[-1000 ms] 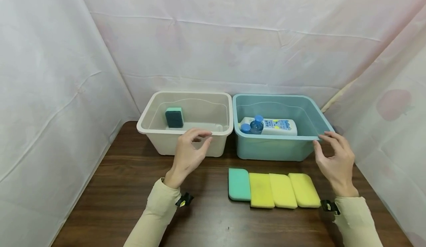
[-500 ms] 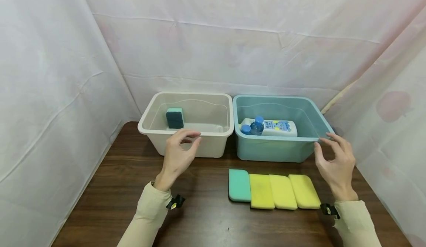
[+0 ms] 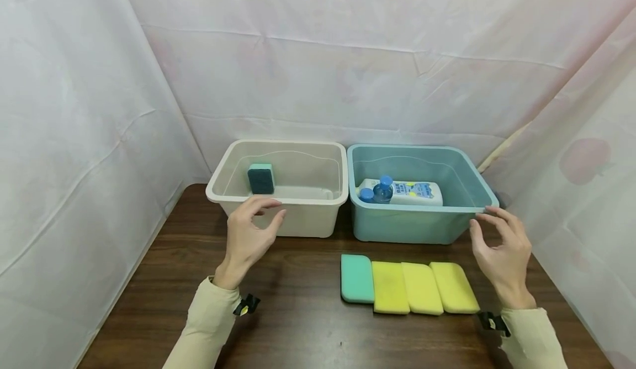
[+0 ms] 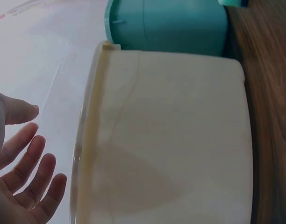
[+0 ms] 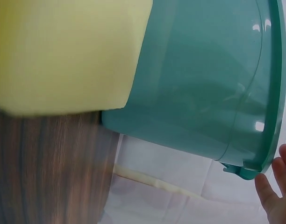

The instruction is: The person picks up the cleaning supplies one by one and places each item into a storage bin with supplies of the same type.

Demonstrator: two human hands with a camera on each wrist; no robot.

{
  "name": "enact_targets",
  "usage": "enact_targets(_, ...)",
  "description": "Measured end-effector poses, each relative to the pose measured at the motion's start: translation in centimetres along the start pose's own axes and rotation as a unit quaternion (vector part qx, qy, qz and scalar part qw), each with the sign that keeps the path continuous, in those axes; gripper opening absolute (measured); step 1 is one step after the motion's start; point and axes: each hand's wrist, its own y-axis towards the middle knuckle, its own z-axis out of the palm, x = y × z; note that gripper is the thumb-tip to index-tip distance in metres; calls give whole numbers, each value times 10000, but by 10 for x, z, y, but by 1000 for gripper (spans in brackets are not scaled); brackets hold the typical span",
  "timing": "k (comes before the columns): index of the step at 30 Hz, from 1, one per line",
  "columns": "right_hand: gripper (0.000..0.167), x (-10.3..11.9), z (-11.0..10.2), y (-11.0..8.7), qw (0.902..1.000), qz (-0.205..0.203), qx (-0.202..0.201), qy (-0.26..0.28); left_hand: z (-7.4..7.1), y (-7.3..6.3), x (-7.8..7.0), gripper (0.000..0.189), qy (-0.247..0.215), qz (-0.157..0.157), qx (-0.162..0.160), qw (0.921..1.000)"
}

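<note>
In the head view my left hand (image 3: 248, 242) hovers before the front wall of a cream plastic bin (image 3: 303, 220), thumb and fingers apart, holding nothing. A teal sponge with a dark scouring face (image 3: 261, 180) stands inside that bin. My right hand (image 3: 504, 253) is by the front right corner of a blue-green bin (image 3: 402, 228), fingers loosely bent; whether the fingertips touch the rim I cannot tell. In this bin lie a white bottle (image 3: 419, 193) and two blue-capped items, one a clear blue bottle (image 3: 383, 192); the front wall hides their lower parts.
In front of the bins, a green sponge (image 3: 356, 279) and three yellow sponges (image 3: 391, 288) lie in a row on the dark wooden table (image 3: 298, 325). A pale curtain (image 3: 318, 82) closes off the back and both sides.
My left hand has drifted left and slightly down along the cream bin's front. The right hand stays near the same corner. Bins and sponges keep their places.
</note>
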Motion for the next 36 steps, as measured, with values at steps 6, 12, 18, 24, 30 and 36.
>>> enact_targets(6, 18, 4, -2, -1, 9998, 201, -23, 72, -8, -2, 9, 18, 381, 78, -370, 9986)
enact_targets(12, 18, 7, -4, -4, 9992, 379, 26, 131, -15, -3, 16, 15, 624, -127, -661, 9958)
enact_targets(18, 19, 8, -4, -7, 9993, 356, 64, 138, -23, -5, 24, 14, 793, -235, -745, 9938)
enact_targets(24, 19, 8, -6, -12, 9988, 390, 258, 114, -28, -7, 36, 16, 880, -231, -814, 9925)
enact_targets(30, 19, 7, -8, -14, 9987, 368, 343, 127, -32, -7, 43, 18, 963, -315, -724, 9922)
enact_targets(36, 19, 5, -10, -18, 9984, 391, 363, 176, -36, -7, 51, 21, 1097, -395, -716, 9906)
